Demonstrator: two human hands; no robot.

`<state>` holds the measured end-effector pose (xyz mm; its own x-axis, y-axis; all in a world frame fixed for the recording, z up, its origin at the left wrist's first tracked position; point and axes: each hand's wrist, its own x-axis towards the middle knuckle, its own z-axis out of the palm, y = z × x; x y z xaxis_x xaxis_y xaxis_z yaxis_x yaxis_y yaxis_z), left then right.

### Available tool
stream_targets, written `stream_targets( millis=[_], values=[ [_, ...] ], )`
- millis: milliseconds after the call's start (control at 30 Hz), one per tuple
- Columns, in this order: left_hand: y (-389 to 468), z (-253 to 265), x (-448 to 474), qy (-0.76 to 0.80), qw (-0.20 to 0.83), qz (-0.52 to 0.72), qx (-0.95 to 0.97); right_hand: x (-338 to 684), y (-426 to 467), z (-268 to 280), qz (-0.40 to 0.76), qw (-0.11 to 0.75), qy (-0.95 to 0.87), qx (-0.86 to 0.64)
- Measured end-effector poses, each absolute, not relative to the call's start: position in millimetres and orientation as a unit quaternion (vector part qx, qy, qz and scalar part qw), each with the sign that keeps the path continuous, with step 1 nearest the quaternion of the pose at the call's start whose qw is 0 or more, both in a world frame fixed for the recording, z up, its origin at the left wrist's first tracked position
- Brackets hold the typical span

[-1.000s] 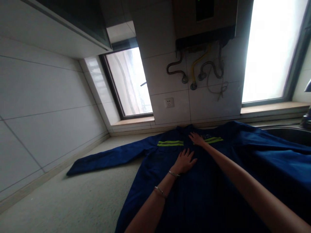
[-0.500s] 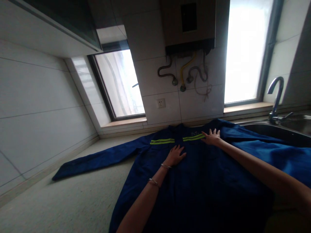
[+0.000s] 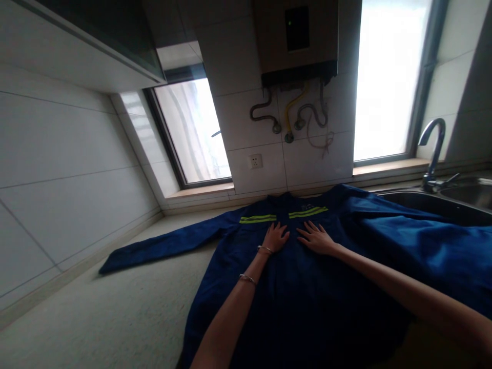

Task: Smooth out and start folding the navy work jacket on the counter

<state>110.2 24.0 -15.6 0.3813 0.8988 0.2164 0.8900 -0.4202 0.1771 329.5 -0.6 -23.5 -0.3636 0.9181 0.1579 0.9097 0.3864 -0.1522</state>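
Now, from far off, I see the left hand (image 3: 275, 239) and the right hand (image 3: 318, 240) spread out flat on the blue jacket (image 3: 295, 292), gripping nothing. They sit just below its yellow-green stripes (image 3: 257, 219). The jacket lies on the counter (image 3: 126, 312) beside the sink (image 3: 413, 205), one sleeve (image 3: 165, 248) stretched out.

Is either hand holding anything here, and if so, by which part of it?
Nothing appears to be held: the left hand and right hand lie open on the blue jacket's front, near its yellow-green stripes.
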Motion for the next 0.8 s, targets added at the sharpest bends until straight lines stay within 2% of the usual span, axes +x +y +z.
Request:
stream_targets(
  millis=[167, 800],
  values=[
    [33, -23, 103, 0.63, 0.007, 0.15, 0.762, 330, -1, -23, 0.026, 0.121, -0.82, -0.558],
    [30, -11, 91, 0.545, 0.082, 0.294, 0.781, 329, 1, -25, 0.02, 0.131, -0.818, -0.56]
  ],
)
